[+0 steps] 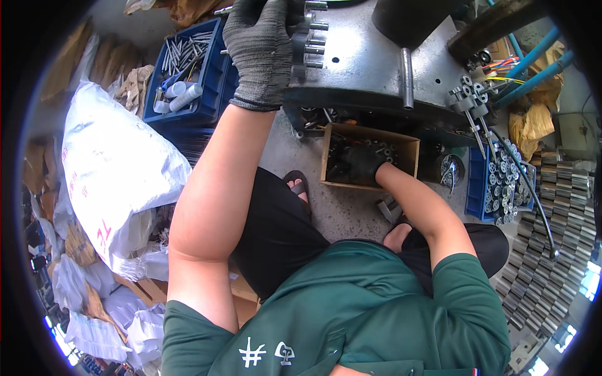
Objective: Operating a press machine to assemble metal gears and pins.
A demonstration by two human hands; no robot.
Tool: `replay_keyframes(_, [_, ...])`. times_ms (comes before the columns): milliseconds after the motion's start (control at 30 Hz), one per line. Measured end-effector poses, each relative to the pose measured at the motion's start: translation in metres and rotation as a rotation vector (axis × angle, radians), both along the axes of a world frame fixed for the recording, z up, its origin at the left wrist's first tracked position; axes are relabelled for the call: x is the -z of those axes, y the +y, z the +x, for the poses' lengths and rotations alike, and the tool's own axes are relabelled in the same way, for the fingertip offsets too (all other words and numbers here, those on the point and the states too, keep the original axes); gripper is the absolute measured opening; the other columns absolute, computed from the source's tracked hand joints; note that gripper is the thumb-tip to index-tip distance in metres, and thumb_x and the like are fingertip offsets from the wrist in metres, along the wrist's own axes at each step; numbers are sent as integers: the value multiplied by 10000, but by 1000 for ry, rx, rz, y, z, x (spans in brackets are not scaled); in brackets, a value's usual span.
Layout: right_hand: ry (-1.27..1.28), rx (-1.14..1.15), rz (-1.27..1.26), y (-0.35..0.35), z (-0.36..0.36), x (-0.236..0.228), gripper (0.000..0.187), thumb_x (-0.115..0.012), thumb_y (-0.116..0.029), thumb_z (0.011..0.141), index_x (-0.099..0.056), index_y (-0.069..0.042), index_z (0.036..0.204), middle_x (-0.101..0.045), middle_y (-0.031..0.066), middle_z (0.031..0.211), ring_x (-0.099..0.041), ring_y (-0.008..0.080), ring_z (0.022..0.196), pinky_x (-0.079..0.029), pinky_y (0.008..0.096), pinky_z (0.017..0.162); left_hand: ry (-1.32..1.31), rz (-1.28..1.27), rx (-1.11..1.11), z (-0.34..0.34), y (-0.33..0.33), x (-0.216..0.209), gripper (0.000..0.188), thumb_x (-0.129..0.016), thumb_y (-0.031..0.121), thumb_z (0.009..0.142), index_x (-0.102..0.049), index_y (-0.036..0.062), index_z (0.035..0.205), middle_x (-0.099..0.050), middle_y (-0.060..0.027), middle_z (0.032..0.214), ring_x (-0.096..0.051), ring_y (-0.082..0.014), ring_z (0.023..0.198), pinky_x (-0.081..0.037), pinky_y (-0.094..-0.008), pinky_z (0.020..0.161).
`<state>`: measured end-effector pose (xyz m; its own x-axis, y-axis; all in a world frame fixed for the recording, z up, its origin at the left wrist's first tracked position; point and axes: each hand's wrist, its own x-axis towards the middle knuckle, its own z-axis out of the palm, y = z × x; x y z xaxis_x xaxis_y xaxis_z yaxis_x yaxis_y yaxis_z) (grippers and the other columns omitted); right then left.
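Tabletop (pixel 364 59), rods (pixel 318 26) beside left fingers (pixel 276 15), seemingly parted

We note, nine o'clock: bulging white woven sack (pixel 119 169). Ten-thirty: blue plastic crate (pixel 212 81) holding slim metal rods (pixel 182 53). Two o'clock: blue tubular hoses (pixel 537 52). Three-thirty: stacked grey metal bars (pixel 545 250).

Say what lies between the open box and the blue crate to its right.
In the head view, a round container with metal pieces inside stands between the open box and the blue crate.
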<state>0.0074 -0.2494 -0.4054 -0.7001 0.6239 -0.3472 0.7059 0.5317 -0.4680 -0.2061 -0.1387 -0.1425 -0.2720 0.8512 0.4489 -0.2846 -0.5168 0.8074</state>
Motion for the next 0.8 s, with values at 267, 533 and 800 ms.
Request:
replay_keyframes(267, [-101, 42, 141, -13, 15, 14, 496, -652, -381, 912, -660, -138, 1345, -592, 185, 1427, -536, 351, 1355, -415, 447, 1144, 6, -71, 22, -4, 3, 5, 159, -632, 98, 1004, -712, 22, 1118, -691, -31, 939, -623, -90, 768, -527, -232, 672])
replay_keyframes(533, [-221, -94, -25, -10, 65, -28, 492, -604, -419, 962, -627, -258, 1426, -558, 107, 1511, -473, 304, 1441, -373, 420, 1192, 21, -50, 68, -10, 9, 7, 151, -652, 99, 997, -711, 19, 1110, -697, -27, 928, -614, -91, 759, -512, -241, 669])
replay_keyframes(800, [-354, -19, -15, -2, 46, 20, 463, -635, -357, 919, -687, -126, 1316, -656, 189, 1344, -579, 352, 1315, -448, 457, 1109, 63, -17, 67, -9, 10, 9, 147, -646, 75, 1000, -687, 17, 1128, -690, -26, 934, -606, -90, 759, -509, -232, 673])
